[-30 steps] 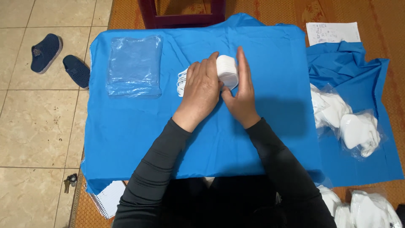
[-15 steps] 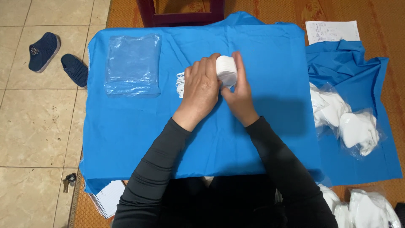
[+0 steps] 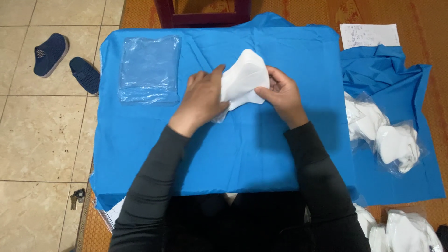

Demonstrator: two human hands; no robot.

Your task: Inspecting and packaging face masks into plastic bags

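Both hands on one item: left hand (image 3: 201,99) has fingers closed over the lower left part of a white folded cloth piece (image 3: 245,77), right hand (image 3: 281,93) pinches its right edge between thumb and fingers. Cloth is lifted a bit, peak pointing to the top of the frame, sitting just above centre over the blue cloth (image 3: 224,154) that covers the work surface. Dark long sleeves run from both wrists down to the bottom edge

Left of the hands, upper left of the blue cloth: flat stack of clear plastic bags (image 3: 149,70), apart from the left hand

Right of frame: a second crumpled blue sheet (image 3: 396,79), with bagged white items (image 3: 385,135) lying on it, well apart from the right hand. More white bagged pieces (image 3: 403,231) in the bottom right corner. White paper sheet (image 3: 369,35) at upper right, on the woven orange mat (image 3: 420,28)

Top centre: dark red wooden frame (image 3: 203,16), just past the blue cloth's far edge

Far left on the tiled floor (image 3: 42,140): pair of dark blue shoes (image 3: 67,63) at upper left, small bunch of keys (image 3: 77,197) at lower left. Spiral notebook corner (image 3: 114,215) pokes out under the blue cloth, bottom left
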